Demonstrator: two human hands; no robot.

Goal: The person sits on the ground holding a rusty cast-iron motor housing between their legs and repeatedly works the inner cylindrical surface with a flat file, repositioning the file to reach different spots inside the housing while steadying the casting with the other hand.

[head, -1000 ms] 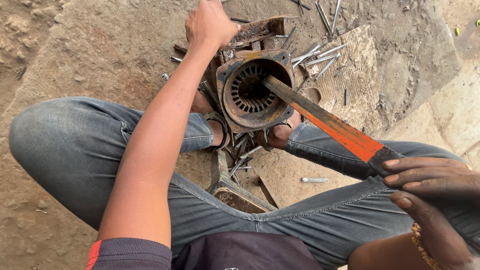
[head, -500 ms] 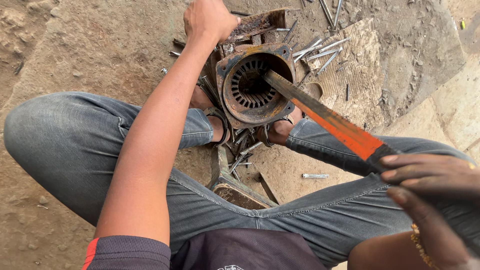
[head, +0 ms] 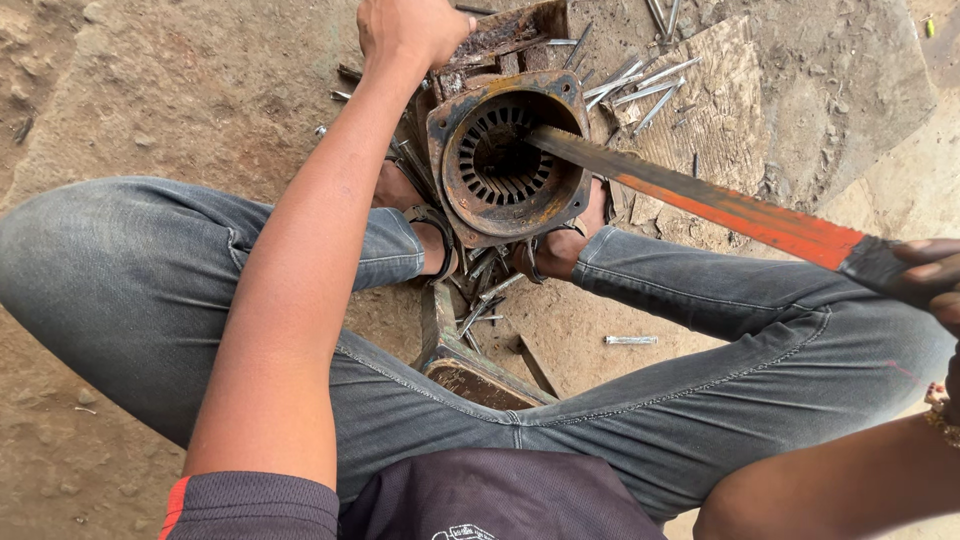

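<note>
A rusty round motor housing (head: pixel 512 160) with slotted inner ring stands on the ground between my sandalled feet. My left hand (head: pixel 408 32) grips its far upper edge, arm stretched straight out. My right hand (head: pixel 932 278) at the right edge is closed on the dark handle of a long flat metal bar (head: pixel 700 198), orange-red along its near half. The bar's grey tip reaches into the housing's opening. I sit with knees spread, in grey jeans.
Several metal rods and bolts (head: pixel 640 78) lie scattered behind the housing on a worn board (head: pixel 720 120). One short bolt (head: pixel 630 340) lies by my right leg. A low metal stool frame (head: pixel 470 365) is under me. Packed dirt ground surrounds.
The view has shifted closer and the housing sits lower in the frame. The bar's tip stays inside the opening; my right hand has slid toward the right edge.
</note>
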